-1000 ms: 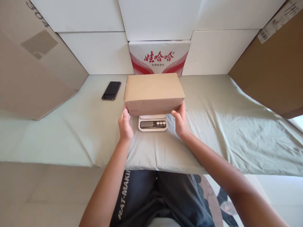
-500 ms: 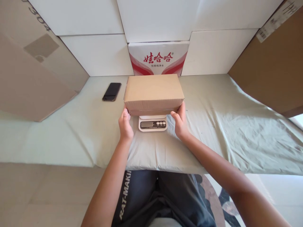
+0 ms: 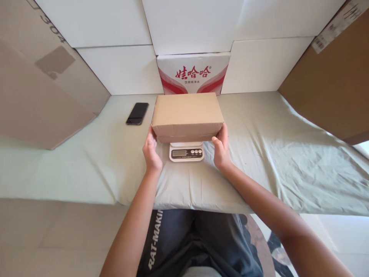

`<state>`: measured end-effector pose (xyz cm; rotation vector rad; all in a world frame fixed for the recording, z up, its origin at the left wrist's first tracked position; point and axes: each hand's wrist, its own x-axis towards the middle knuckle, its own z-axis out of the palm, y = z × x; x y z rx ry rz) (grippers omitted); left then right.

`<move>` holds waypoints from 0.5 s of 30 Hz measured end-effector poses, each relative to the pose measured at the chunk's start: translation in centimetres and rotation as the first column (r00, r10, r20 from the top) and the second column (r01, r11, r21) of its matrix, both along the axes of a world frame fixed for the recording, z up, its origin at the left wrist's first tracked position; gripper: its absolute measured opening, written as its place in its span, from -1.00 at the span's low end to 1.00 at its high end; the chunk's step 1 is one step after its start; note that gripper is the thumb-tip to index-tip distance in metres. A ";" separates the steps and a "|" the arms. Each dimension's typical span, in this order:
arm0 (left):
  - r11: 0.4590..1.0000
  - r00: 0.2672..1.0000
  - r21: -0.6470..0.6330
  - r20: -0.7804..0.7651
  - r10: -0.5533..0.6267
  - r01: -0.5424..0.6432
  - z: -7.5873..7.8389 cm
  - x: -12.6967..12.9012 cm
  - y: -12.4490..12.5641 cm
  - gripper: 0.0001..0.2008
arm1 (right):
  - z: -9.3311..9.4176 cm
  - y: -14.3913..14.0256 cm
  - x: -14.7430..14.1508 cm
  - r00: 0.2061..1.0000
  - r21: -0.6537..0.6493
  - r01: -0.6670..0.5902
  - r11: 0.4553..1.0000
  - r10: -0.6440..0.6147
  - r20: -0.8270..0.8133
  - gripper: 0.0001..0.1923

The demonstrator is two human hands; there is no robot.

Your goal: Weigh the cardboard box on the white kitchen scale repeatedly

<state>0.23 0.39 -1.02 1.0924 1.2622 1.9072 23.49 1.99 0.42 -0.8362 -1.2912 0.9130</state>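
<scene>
A closed brown cardboard box rests on a small white digital scale, whose display and buttons show just below the box's front edge. My left hand grips the box's near left corner. At the near right corner, my right hand holds the box with the thumb on its side. Most of the scale's platform is hidden under the box.
A black phone lies on the pale green cloth to the left of the box. A red and white printed carton stands behind it against white foam panels. Large brown cardboard sheets lean at the left and right.
Both hands have stayed at the box's near corners, sliding slightly up its sides. The view has shifted down a little; the box still sits on the scale.
</scene>
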 end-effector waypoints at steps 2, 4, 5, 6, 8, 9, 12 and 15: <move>1.000 1.000 -0.004 0.020 -0.008 0.008 -0.1 -0.1 0.1 -0.08 | -0.1 0.1 0.1 1.000 -0.001 -0.004 1.000 0.004 -0.008 -0.24; 1.000 0.999 -0.003 0.032 -0.016 0.016 -0.2 -0.1 0.1 -0.07 | -0.1 0.1 0.1 1.000 0.003 -0.007 1.000 0.007 -0.014 -0.23; 1.000 0.999 -0.001 0.034 -0.018 0.018 -0.2 -0.1 0.1 -0.08 | 0.0 0.1 0.2 1.000 0.004 -0.006 1.000 0.006 -0.012 -0.24; 1.000 0.999 0.002 0.033 -0.020 0.020 -0.2 -0.2 0.1 -0.09 | 0.0 0.1 0.2 1.000 0.005 -0.002 1.000 0.002 -0.007 -0.24; 1.000 0.999 0.000 0.025 -0.022 0.022 -0.1 -0.1 0.0 -0.12 | 0.2 0.1 0.2 1.000 0.007 0.004 1.000 -0.004 0.005 -0.27; 1.000 1.000 -0.004 0.022 -0.022 0.023 0.0 -0.1 0.0 -0.12 | 0.3 0.1 0.2 1.000 0.005 0.006 1.000 -0.006 0.008 -0.28; 0.999 0.999 -0.016 0.017 -0.031 0.031 0.1 0.0 0.0 -0.12 | 0.5 0.1 0.1 1.000 0.004 0.003 1.000 -0.003 0.001 -0.30; 0.999 0.999 -0.001 0.004 -0.042 0.042 -0.2 -0.1 0.2 -0.15 | 0.6 -0.1 0.0 1.000 0.008 -0.014 1.000 0.014 -0.002 -0.34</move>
